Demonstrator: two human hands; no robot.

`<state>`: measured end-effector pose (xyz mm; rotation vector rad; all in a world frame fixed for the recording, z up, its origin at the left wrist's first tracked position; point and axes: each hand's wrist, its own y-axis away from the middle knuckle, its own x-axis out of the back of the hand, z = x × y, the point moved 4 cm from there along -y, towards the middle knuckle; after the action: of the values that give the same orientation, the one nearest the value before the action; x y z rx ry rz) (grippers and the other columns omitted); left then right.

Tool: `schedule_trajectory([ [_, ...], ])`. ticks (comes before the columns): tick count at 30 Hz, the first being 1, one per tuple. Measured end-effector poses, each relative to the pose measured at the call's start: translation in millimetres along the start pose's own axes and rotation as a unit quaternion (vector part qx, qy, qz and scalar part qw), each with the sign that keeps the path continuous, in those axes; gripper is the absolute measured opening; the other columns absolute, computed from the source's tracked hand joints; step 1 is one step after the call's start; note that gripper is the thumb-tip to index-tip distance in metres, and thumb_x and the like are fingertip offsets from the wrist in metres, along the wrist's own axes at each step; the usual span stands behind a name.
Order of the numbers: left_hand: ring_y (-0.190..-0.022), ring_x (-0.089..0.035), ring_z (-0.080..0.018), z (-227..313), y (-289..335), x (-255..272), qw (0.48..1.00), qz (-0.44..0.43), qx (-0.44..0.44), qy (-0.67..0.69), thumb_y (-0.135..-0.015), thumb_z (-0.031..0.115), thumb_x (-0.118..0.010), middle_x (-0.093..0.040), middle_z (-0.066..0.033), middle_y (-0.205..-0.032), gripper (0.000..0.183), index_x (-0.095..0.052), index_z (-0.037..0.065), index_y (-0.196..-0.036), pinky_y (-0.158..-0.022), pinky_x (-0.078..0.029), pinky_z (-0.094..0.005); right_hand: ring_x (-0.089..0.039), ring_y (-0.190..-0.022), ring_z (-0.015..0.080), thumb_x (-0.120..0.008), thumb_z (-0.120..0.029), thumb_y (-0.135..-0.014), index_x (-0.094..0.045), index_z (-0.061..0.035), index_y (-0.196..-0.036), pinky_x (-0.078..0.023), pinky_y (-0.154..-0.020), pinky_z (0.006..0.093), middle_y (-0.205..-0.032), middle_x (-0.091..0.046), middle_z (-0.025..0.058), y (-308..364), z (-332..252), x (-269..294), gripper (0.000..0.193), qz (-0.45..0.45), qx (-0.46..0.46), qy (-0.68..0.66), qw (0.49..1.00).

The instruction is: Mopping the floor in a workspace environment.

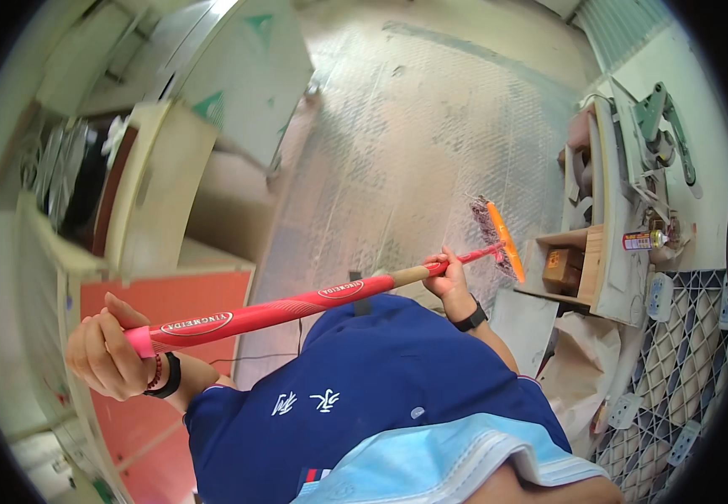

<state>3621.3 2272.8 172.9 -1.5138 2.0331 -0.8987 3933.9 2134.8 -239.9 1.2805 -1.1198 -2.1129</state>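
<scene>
A broom (288, 312) with a red handle slants across the front of my body, its far end up and to the right. My left hand (110, 351) is closed round the pink-capped end of the handle at the left. Further along, past a tan section, my right hand (448, 281) has its fingers curled round the thinner red part close to the broom head. The orange broom head (507, 239) with dark bristles is beyond my right hand, over the textured floor (381, 143); whether the bristles touch it I cannot tell.
Pale cabinets (166, 181) and a red panel (158, 361) stand on my left. To the right are a wooden shelf holding a cardboard box (563, 270), a spray can (644, 241), a green tool (654, 118) and a lattice rack (675, 361). Brown paper (582, 361) lies near my right side.
</scene>
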Motion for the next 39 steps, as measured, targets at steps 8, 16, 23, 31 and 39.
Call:
schedule_trajectory([
  [8, -0.054, -0.054, -0.0206, 141.5, -140.7, -221.1, 0.994, 0.033, -0.041, 0.094, -0.071, 0.005, -0.068, -0.053, -0.0079, -0.061, 0.015, -0.056, -0.001, -0.065, -0.049, -0.046, -0.0303, -0.046, -0.052, 0.0152, -0.052, -0.014, -0.079, -0.04, -0.01, -0.059, -0.043, -0.053, 0.0283, -0.051, -0.042, 0.0, -106.0, -151.2, -170.4, 0.024, -0.002, 0.03, 0.048, 0.998],
  [16, -0.055, -0.053, -0.0214, 242.9, -264.7, -400.3, 0.995, -0.038, -0.043, 0.078, -0.072, 0.005, -0.068, -0.053, -0.009, -0.062, 0.014, -0.056, -0.002, -0.068, -0.05, -0.047, -0.031, -0.044, -0.052, 0.0165, -0.056, -0.012, -0.078, -0.04, -0.0092, -0.061, -0.042, -0.056, 0.0303, -0.053, -0.043, 0.0016, -184.0, -260.2, -372.4, 0.024, 0.018, -0.04, 0.004, 0.999],
  [23, -0.055, -0.054, -0.0208, 318.3, -328.3, -545.8, 0.996, -0.084, -0.031, 0.021, -0.073, 0.006, -0.067, -0.053, -0.0085, -0.062, 0.014, -0.056, -0.001, -0.068, -0.049, -0.046, -0.0306, -0.046, -0.052, 0.0164, -0.058, -0.013, -0.078, -0.041, -0.0094, -0.063, -0.042, -0.056, 0.0307, -0.054, -0.045, 0.0018, -284.6, -350.0, -534.6, 0.023, 0.061, -0.086, 0.036, 0.994],
  [31, -0.058, -0.054, -0.0192, 441.4, -416.6, -770.0, 0.997, -0.068, -0.002, 0.021, -0.073, 0.007, -0.067, -0.053, -0.0068, -0.064, 0.014, -0.056, 0.0, -0.07, -0.05, -0.045, -0.0302, -0.047, -0.056, 0.017, -0.053, -0.019, -0.082, -0.041, -0.0095, -0.063, -0.043, -0.059, 0.0318, -0.055, -0.046, 0.0011, -395.5, -480.1, -752.6, 0.024, 0.035, -0.053, 0.081, 0.995],
  [39, -0.058, -0.054, -0.0184, 552.8, -547.4, -990.1, 0.996, -0.047, -0.024, 0.067, -0.071, 0.008, -0.07, -0.054, -0.0062, -0.065, 0.015, -0.057, 0.001, -0.071, -0.051, -0.046, -0.0301, -0.045, -0.05, 0.0167, -0.052, -0.018, -0.082, -0.041, -0.01, -0.061, -0.042, -0.052, 0.0281, -0.051, -0.043, 0.0021, -463.8, -612.4, -969.3, 0.025, 0.071, 0.029, 0.021, 0.997],
])
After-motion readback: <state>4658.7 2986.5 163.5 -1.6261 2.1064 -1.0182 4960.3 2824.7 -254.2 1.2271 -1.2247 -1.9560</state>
